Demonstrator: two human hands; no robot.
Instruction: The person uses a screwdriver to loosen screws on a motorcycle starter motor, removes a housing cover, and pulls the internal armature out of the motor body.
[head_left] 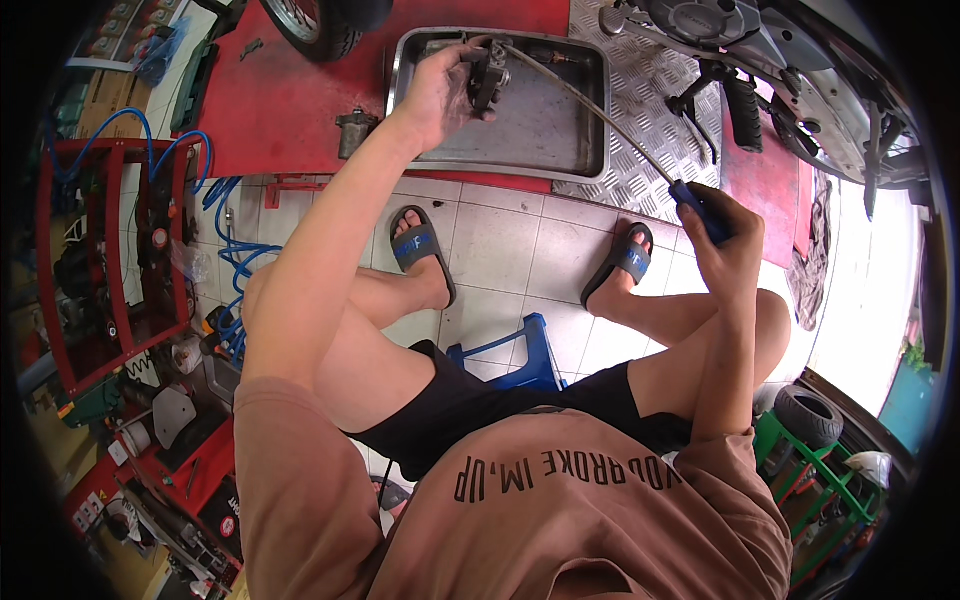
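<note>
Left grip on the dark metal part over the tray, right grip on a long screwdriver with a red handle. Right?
Handle colour is wrong: the head view shows the screwdriver handle is blue. The left grip on the dark metal part over the tray, and right grip on the tool, stand.
</note>
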